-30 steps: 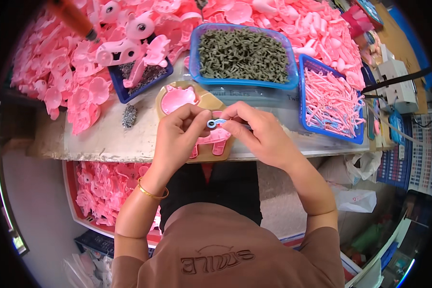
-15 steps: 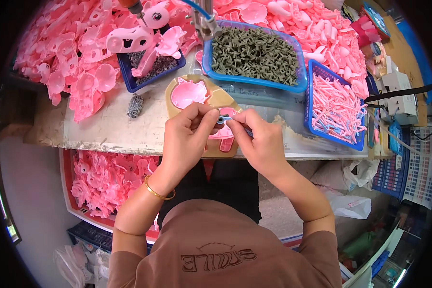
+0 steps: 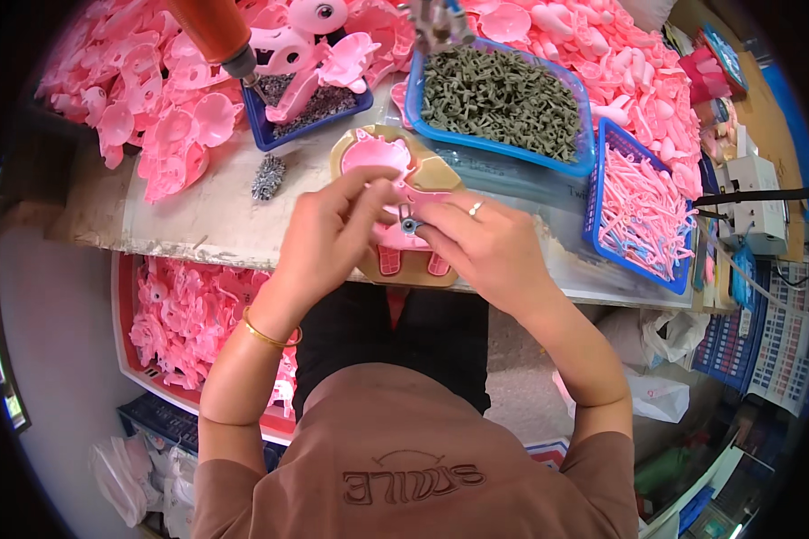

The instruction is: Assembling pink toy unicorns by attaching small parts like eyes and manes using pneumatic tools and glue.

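My right hand (image 3: pixel 490 251) has its fingertips closed on a small round grey-blue part (image 3: pixel 411 226) over a pink toy half-shell (image 3: pixel 388 235). The half-shell lies in a tan shaped holder (image 3: pixel 445 175) at the table's near edge. It has a rounded head-like hollow and two leg-like ends. At the left of the small part, my left hand (image 3: pixel 333 229) hovers over the shell with thumb and forefinger bent toward each other. Its fingertips are smeared by motion, so whether they hold anything is hidden.
An orange power screwdriver (image 3: pixel 211 31) hangs at the upper left, near a blue tray of screws (image 3: pixel 319 121). A blue-rimmed bin (image 3: pixel 503 148) holds grey-green pieces; a blue basket (image 3: pixel 593 202) holds pink sticks. Pink shells (image 3: pixel 157 112) are heaped behind; more fill a red crate (image 3: pixel 121 332).
The small round part has moved slightly down onto the pink shell with my right fingers. My left fingers have drawn off it, up and left. The view has shifted left.
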{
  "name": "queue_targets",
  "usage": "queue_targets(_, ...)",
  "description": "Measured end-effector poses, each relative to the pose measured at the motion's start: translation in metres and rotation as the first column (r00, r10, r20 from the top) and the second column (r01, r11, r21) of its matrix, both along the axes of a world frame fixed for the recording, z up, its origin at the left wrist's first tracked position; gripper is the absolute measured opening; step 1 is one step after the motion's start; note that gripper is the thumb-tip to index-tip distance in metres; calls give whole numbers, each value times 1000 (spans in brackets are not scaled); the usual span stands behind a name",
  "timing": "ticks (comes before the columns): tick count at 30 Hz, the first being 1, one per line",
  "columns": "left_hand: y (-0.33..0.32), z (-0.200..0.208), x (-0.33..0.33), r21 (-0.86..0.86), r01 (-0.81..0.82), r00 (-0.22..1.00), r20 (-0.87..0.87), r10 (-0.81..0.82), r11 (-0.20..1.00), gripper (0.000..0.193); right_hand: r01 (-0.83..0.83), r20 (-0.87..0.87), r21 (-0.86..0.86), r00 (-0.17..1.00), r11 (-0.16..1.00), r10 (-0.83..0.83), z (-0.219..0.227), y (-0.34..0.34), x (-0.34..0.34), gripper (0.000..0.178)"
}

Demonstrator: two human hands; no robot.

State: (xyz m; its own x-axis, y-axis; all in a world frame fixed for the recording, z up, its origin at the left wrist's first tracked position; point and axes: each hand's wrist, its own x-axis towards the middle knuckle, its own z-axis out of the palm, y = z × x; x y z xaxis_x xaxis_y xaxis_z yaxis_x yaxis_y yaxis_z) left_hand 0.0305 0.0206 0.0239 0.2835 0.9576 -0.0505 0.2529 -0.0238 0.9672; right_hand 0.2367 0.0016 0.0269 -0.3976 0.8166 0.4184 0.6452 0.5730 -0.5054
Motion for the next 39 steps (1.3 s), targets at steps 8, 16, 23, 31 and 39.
queue_targets(8,-3,-9,-24,489,-87,933,-265,243,868,16,-88,374,67,926,994,56,-22,15,-18,20)
queue_targets(16,-6,-19,-26,601,56,925,-333,186,797,14,-87,290,62,955,994,65,-27,20,-20,16)
queue_targets(23,-8,-23,-25,626,119,922,-358,148,771,13,-135,381,91,920,987,91,-28,19,-20,17)
queue_targets(31,-9,-29,-28,654,197,904,-409,122,730,18,-194,383,53,910,980,160,-26,24,-16,13)
queue_targets(39,-10,-30,-28,654,381,823,-562,82,654,23,-247,546,-133,790,960,279,-12,37,-24,14)
